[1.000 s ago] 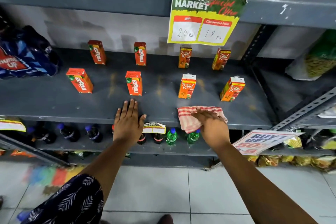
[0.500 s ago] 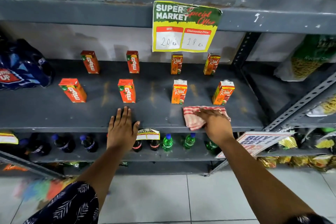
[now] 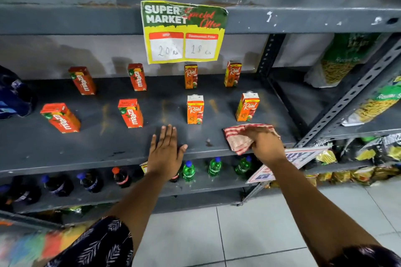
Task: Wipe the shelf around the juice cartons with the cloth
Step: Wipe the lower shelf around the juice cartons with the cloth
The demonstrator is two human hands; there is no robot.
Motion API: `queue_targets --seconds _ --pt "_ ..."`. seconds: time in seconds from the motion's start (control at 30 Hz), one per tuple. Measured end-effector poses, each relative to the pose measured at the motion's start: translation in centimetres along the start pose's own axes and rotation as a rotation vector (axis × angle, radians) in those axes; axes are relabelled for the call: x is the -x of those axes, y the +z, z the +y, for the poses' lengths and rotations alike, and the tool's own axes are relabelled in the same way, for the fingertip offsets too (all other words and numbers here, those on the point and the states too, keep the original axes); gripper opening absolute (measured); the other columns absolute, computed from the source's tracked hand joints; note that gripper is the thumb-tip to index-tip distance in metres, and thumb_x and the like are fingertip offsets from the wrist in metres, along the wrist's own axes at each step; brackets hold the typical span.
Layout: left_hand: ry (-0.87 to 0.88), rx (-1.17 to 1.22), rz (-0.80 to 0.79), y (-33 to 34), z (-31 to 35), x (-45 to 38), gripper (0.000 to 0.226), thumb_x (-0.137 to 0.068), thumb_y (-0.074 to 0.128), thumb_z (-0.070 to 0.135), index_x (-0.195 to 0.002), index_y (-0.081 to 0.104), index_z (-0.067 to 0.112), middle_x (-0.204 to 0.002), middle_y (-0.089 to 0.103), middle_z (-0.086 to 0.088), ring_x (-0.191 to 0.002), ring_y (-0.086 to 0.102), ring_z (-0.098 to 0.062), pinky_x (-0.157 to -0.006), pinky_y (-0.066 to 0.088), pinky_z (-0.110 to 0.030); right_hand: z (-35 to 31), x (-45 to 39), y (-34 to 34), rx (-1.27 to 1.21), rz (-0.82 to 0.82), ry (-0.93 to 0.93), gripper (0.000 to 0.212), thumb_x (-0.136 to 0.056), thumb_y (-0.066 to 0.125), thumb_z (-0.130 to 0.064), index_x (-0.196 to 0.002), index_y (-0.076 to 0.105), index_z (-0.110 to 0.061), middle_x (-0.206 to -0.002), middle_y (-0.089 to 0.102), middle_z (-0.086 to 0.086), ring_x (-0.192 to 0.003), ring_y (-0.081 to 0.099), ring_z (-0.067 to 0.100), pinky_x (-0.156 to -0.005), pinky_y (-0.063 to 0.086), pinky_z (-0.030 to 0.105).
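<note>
A dark grey metal shelf (image 3: 104, 147) carries several small juice cartons in two rows: red Maaza cartons (image 3: 130, 113) on the left, orange Real cartons (image 3: 195, 109) on the right. My right hand (image 3: 265, 144) presses a red-and-white striped cloth (image 3: 236, 140) flat on the shelf near its front edge, just in front of the rightmost front Real carton (image 3: 247, 107). The cloth's lower corner hangs over the edge. My left hand (image 3: 166, 151) lies flat and empty on the shelf front, fingers spread, between the two front middle cartons.
A yellow-green price sign (image 3: 183, 31) hangs from the shelf above. Soft-drink bottles (image 3: 188, 170) stand on the lower shelf. A blue multipack (image 3: 13, 97) sits at the far left. Snack bags (image 3: 345, 60) fill the rack to the right, with a tilted offer sign (image 3: 288, 163) below.
My right hand has slid the cloth to the right along the shelf front, from in front of the middle Real carton to in front of the rightmost one. My left hand stays flat.
</note>
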State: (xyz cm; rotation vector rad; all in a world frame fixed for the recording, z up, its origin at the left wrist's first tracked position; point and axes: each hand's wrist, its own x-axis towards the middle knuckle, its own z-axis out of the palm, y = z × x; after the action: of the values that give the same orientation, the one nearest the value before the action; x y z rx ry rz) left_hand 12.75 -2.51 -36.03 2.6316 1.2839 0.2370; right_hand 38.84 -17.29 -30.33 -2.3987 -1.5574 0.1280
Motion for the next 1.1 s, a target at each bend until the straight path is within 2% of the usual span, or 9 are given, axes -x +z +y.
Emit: queue_targets --seconds 0.1,0.23,0.37,0.47,0.57,0.73,0.83,0.97,1.1 --pt "-0.016 -0.051 -0.017 0.5 0.6 -0.1 0.069 -0.097 0.017 0.05 -0.15 0.008 0.008 -0.161 0.005 -0.008 -0.147 -0.006 -0.021 -0.119 -0.004 -0.042 0.7 1.8 0.9 -0.013 0.014 0.018 0.06 -0.068 0.057 -0.003 -0.117 0.064 -0.037 -0.129 0.064 0.0 -0.118 0.057 0.026 -0.097 0.048 0.037" --pt "-0.012 -0.081 -0.023 0.1 0.7 0.1 0.067 -0.097 0.02 0.048 -0.15 0.007 0.009 -0.161 0.005 -0.007 -0.147 -0.005 -0.021 -0.119 -0.003 -0.042 2.2 4.2 -0.4 -0.051 0.038 0.034 0.054 -0.062 0.056 0.0 -0.099 0.071 -0.036 -0.112 0.072 -0.004 -0.104 0.064 0.024 -0.081 0.052 0.032" --pt "-0.014 -0.085 -0.042 -0.2 1.0 0.1 0.068 -0.098 0.018 0.049 -0.15 0.005 0.008 -0.161 0.004 -0.007 -0.147 -0.006 -0.021 -0.119 -0.003 -0.042 4.2 4.0 -3.0 -0.148 0.125 0.108 0.049 -0.063 0.05 -0.003 -0.097 0.072 -0.03 -0.106 0.072 0.0 -0.095 0.065 0.027 -0.074 0.051 0.029" --pt "-0.028 -0.09 -0.055 -0.2 0.9 0.0 0.068 -0.098 0.019 0.049 -0.15 0.003 0.008 -0.161 0.002 -0.007 -0.147 -0.007 -0.021 -0.119 -0.003 -0.042 4.3 2.1 -3.5 -0.128 0.193 0.096 0.057 -0.063 0.051 0.006 -0.102 0.071 -0.03 -0.113 0.07 -0.001 -0.104 0.061 0.024 -0.084 0.05 0.029" --pt "-0.033 -0.091 -0.063 0.0 0.8 -0.1 0.069 -0.097 0.019 0.049 -0.15 0.002 0.008 -0.161 0.001 -0.007 -0.147 -0.007 -0.022 -0.12 -0.002 -0.043 3.8 1.3 -2.2 -0.073 0.066 0.099 0.058 -0.066 0.054 0.004 -0.109 0.07 -0.031 -0.122 0.068 -0.002 -0.114 0.06 0.024 -0.097 0.049 0.033" --pt "-0.026 -0.088 -0.061 0.0 0.8 -0.2 0.087 -0.079 -0.01 0.058 -0.15 0.002 0.008 -0.161 0.001 -0.008 -0.147 -0.006 -0.023 -0.118 -0.005 -0.042 4.2 4.1 -1.3 -0.067 0.056 0.186 0.053 -0.064 0.052 0.002 -0.1 0.072 -0.032 -0.113 0.071 -0.004 -0.107 0.064 0.023 -0.091 0.052 0.035" --pt "-0.017 -0.079 -0.064 -0.4 0.9 -0.1 0.092 -0.074 -0.016 0.057 -0.15 0.003 0.008 -0.161 0.002 -0.009 -0.147 -0.005 -0.024 -0.118 -0.003 -0.043 4.1 5.8 -2.9 -0.183 0.017 0.318 0.051 -0.064 0.049 0.006 -0.094 0.073 -0.028 -0.102 0.074 -0.001 -0.098 0.066 0.025 -0.083 0.053 0.033" --pt "-0.034 -0.044 -0.046 -0.4 0.9 -0.2 0.1 -0.072 -0.019 0.063 -0.149 0.009 0.006 -0.16 0.007 -0.009 -0.148 0.001 -0.024 -0.12 0.003 -0.046 3.4 6.0 -5.7 -0.388 0.185 0.5 0.04 -0.074 0.051 0.009 -0.098 0.069 -0.017 -0.081 0.071 0.003 -0.077 0.067 0.027 -0.06 0.047 0.028" --pt "-0.012 -0.005 -0.029 -1.3 0.3 -0.6 0.103 -0.077 -0.012 0.07 -0.147 0.02 0.001 -0.157 0.019 -0.015 -0.146 0.014 -0.027 -0.117 0.006 -0.046 2.2 1.9 -9.5 -0.345 0.358 0.54 0.036 -0.08 0.053 -0.001 -0.113 0.057 -0.016 -0.089 0.067 0.01 -0.079 0.062 0.032 -0.065 0.047 0.033"
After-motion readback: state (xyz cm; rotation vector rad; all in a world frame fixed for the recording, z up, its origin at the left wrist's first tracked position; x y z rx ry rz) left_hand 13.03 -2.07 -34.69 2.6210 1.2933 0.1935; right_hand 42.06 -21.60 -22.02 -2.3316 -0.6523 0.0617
